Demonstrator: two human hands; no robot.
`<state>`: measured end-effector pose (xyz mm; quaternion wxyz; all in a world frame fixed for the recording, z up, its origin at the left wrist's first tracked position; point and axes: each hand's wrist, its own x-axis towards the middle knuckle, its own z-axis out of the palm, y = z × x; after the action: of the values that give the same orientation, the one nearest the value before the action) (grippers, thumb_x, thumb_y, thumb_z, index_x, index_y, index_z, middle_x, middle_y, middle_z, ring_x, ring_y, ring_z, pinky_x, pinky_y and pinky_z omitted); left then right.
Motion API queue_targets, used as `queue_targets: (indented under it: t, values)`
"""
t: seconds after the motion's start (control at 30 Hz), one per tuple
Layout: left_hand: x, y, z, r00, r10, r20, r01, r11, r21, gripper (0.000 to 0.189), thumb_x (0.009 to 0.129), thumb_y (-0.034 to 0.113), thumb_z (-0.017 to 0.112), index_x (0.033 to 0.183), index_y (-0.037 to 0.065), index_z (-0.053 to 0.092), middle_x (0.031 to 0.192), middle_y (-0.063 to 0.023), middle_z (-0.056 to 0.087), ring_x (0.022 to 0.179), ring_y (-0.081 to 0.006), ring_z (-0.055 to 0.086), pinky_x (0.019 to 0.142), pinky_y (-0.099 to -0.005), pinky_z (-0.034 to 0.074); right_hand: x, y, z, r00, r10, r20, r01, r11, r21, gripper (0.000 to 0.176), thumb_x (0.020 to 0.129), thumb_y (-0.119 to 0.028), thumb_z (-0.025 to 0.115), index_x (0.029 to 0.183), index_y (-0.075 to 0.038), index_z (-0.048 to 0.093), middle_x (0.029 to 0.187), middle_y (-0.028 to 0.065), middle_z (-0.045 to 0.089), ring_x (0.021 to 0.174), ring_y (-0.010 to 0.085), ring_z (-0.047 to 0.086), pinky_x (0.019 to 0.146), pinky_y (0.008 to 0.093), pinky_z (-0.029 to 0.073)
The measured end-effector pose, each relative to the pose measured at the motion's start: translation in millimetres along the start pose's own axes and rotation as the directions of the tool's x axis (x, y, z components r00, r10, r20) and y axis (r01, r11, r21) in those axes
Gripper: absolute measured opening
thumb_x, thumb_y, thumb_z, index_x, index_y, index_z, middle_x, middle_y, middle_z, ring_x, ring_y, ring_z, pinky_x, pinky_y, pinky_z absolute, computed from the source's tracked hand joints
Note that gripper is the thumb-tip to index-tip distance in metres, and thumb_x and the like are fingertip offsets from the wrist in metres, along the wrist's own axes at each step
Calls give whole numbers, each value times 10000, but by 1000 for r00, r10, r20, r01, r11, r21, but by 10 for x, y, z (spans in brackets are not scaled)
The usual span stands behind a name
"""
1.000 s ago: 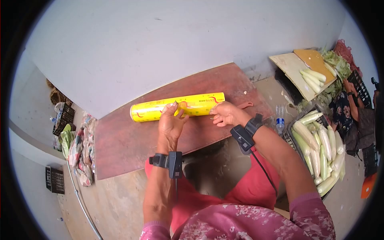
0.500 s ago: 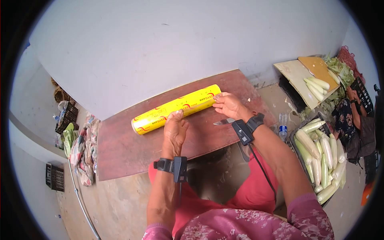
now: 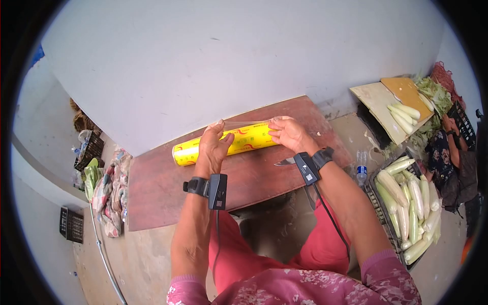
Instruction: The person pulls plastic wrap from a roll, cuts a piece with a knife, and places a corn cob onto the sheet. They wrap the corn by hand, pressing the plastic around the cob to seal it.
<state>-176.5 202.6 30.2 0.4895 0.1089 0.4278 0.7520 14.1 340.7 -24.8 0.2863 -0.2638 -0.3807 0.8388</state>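
A yellow roll of clear film (image 3: pixel 246 140) with red print lies across the reddish wooden board (image 3: pixel 168 198). Between my two raised hands a strip of clear film (image 3: pixel 245 123) is stretched above the roll. My left hand (image 3: pixel 215 144) pinches the film's left end, over the roll's middle. My right hand (image 3: pixel 290 133) pinches the other end, by the roll's right end. A knife blade (image 3: pixel 285 161) shows on the board below my right wrist, partly hidden by the strapped device.
Pale long vegetables (image 3: pixel 414 198) fill a dark crate at the right, beside a plastic bottle (image 3: pixel 361 168). Farther back are more vegetables on a board (image 3: pixel 373 96) and another person's arms (image 3: pixel 452 140). Patterned cloth (image 3: pixel 109 198) and a black crate (image 3: pixel 71 225) are at the left.
My left hand has moved up and slightly left, away from the roll's front. Film now stretches visibly between my hands. The roll has turned, its print shifted.
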Motion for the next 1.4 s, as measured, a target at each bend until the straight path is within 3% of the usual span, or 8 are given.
queue_targets:
  t: [0.2, 0.53, 0.63, 0.83, 1.03, 1.07, 1.17, 1.4]
  values:
    - [199, 209, 44, 999, 48, 11, -47, 998, -29, 362, 883, 129, 587, 1172, 54, 382, 1390, -166, 248, 1250, -354, 297, 1037, -436, 315, 252, -329, 273, 986, -152, 70, 154, 988, -14, 227, 851, -233, 624, 1015, -112, 525, 1178, 77, 512, 1138, 253, 394, 964, 452, 280]
    - [353, 385, 134, 999, -45, 4, 43, 981, 192, 405, 880, 148, 596, 1194, 37, 365, 1344, -234, 288, 1234, -364, 356, 1050, -420, 307, 488, -510, 279, 980, -176, 88, 180, 983, -37, 296, 857, -223, 607, 1096, -77, 511, 1221, 72, 490, 1258, 268, 324, 963, 478, 287]
    - [486, 390, 97, 996, 45, 77, -51, 996, 70, 451, 877, 164, 602, 1224, 20, 353, 1339, -235, 294, 1253, -362, 334, 1052, -417, 299, 551, -536, 256, 980, -177, 90, 178, 984, -5, 308, 860, -213, 603, 1108, -63, 499, 1249, 82, 476, 1309, 283, 277, 983, 494, 268]
    - [750, 365, 50, 998, 40, 47, -46, 992, 120, 499, 876, 156, 597, 1265, 6, 324, 1354, -239, 284, 1316, -369, 244, 1069, -421, 271, 551, -579, 293, 984, -169, 58, 171, 984, -41, 197, 888, -173, 579, 1046, -80, 508, 1213, 71, 473, 1291, 273, 301, 984, 472, 267]
    - [1073, 595, 232, 996, 85, -39, -75, 977, 202, 412, 843, 163, 640, 1178, 66, 421, 1183, -166, 379, 1083, -285, 399, 939, -383, 370, 623, -607, 345, 972, -223, 70, 227, 973, -51, 280, 851, -188, 617, 1083, -67, 516, 1222, 90, 468, 1256, 236, 318, 986, 467, 266]
    - [1080, 614, 249, 992, 124, -2, -120, 962, 246, 526, 890, 180, 589, 1313, 42, 308, 1314, -299, 245, 1168, -357, 360, 992, -401, 342, 635, -616, 356, 970, -228, 82, 232, 972, -44, 276, 849, -186, 620, 1080, -72, 520, 1201, 83, 473, 1235, 229, 333, 985, 463, 267]
    - [1097, 684, 246, 989, 144, 45, -150, 947, 284, 497, 879, 171, 601, 1273, 43, 327, 1305, -300, 258, 1166, -353, 369, 973, -388, 359, 591, -632, 383, 966, -228, 122, 236, 970, -53, 251, 849, -182, 624, 1058, -84, 527, 1124, 63, 492, 1140, 203, 388, 962, 444, 289]
    - [1222, 723, 122, 984, 166, 71, -180, 932, 314, 269, 843, 177, 642, 1022, 78, 467, 1033, -104, 439, 894, -196, 414, 840, -338, 398, 500, -433, 335, 978, -144, 151, 165, 977, -134, 167, 865, -198, 609, 985, -106, 538, 1038, 29, 525, 952, 156, 450, 839, 366, 359]
